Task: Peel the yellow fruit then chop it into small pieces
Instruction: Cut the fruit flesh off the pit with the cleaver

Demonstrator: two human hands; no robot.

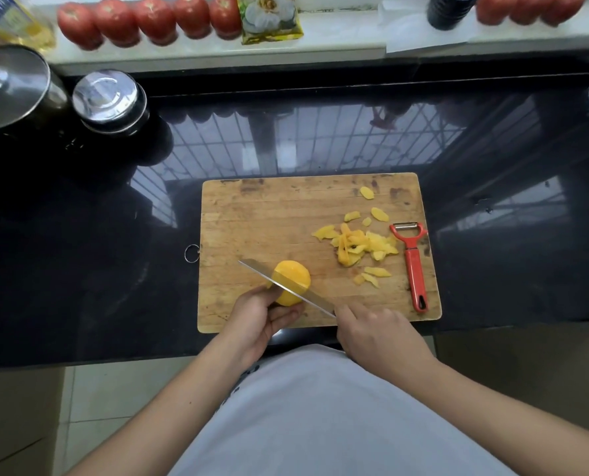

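A peeled yellow fruit (294,274) stands on the near left part of the wooden cutting board (258,214). My left hand (262,316) grips the fruit from the near side. A knife (286,286) lies across the fruit with its blade sunk into the flesh, tip pointing far left. My right hand (379,333) grips the knife's handle, which the hand hides. A heap of yellow peel strips (361,243) lies on the right half of the board.
A red peeler (414,266) lies along the board's right edge. The board sits on a glossy black counter (80,252). Two lidded steel pots (109,99) stand at the far left. Tomatoes (155,20) and a packet line the windowsill behind.
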